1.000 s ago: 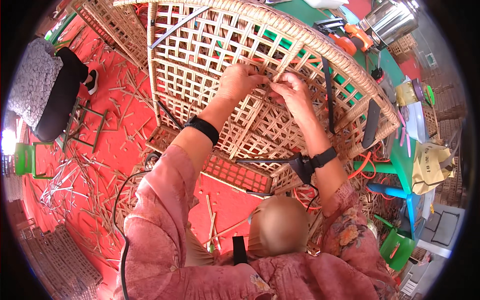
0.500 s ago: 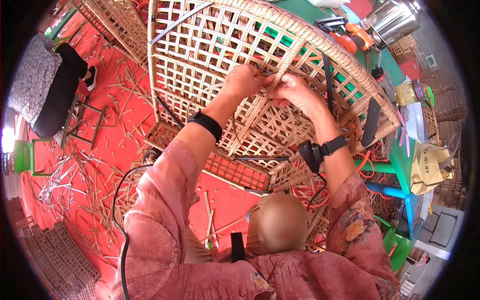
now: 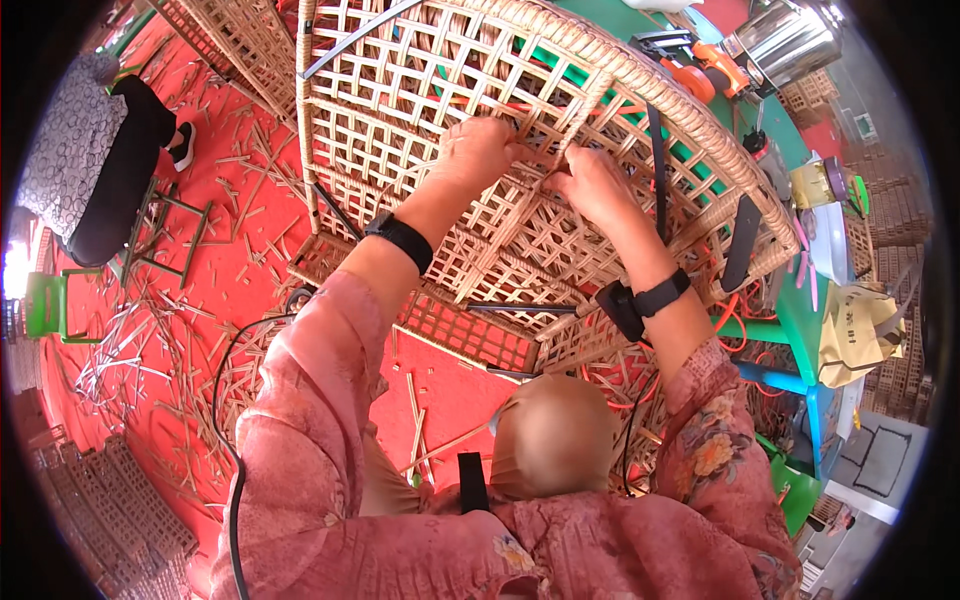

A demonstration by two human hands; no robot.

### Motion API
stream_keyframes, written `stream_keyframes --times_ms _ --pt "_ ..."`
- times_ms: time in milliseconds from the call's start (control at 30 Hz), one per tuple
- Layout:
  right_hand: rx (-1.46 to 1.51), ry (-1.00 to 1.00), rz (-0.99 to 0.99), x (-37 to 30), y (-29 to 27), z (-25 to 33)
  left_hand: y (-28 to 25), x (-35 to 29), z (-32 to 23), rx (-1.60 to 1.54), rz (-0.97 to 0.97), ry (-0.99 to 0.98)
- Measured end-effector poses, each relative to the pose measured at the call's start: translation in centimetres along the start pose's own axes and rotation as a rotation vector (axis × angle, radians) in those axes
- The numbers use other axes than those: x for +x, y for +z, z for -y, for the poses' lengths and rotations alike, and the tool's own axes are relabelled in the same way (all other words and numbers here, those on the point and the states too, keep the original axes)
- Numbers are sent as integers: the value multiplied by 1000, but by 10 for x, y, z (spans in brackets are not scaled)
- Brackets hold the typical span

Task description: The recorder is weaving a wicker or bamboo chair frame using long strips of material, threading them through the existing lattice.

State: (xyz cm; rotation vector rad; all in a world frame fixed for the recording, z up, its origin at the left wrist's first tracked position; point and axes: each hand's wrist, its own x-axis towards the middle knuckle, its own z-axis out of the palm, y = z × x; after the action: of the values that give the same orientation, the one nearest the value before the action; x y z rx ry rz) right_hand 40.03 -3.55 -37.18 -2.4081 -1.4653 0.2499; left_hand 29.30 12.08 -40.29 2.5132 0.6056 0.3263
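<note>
A large woven wicker piece (image 3: 390, 135) with an open lattice and a thick wrapped rim leans in front of me. My left hand (image 3: 478, 150) is closed at the middle of the lattice, its fingertips turned in toward the weave. Just to its right, my right hand (image 3: 597, 183) pinches low beside the wrapped rib (image 3: 590, 105), with thumb and forefinger together. Between the two hands thin strands cross the lattice. Whatever the fingertips grip is too small and partly covered to name. Dark straps (image 3: 657, 170) run across the piece.
Cane offcuts (image 3: 225, 370) litter the red floor. At the right, a green table (image 3: 795, 300) carries an orange power tool (image 3: 720, 70), a metal pot (image 3: 790, 45) and a jar (image 3: 815, 185). A yellow bag (image 3: 855, 335) hangs near it. Another person (image 3: 95, 150) sits at far left.
My right hand has come off the wrapped rib and drawn slightly right and down, its fingers closing to a pinch. The left hand has shifted a little up and left.
</note>
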Motion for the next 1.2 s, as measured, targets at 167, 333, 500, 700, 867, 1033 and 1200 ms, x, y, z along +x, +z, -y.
stream_keyframes --times_ms 167,333,500,700,867,1033,1200 --pt "-178 115 62 -9 0 14 1 -8 1 -168 -434 267" --pt "-140 -68 210 -63 6 33 6 -20 -33 -412 184 -140" --pt "-281 -460 316 -123 2 104 31 -24 -28 -366 161 -110" --pt "30 -689 326 -164 -75 122 36 -8 -28 -1326 367 -629" --pt "450 24 954 -221 -105 94 50 -12 52 -967 224 -34" --pt "1176 1117 358 -373 -65 7 28 -22 -12 -1011 171 -389" --pt "955 1407 711 -447 -9 -30 42 -21 -12 -779 30 -201"
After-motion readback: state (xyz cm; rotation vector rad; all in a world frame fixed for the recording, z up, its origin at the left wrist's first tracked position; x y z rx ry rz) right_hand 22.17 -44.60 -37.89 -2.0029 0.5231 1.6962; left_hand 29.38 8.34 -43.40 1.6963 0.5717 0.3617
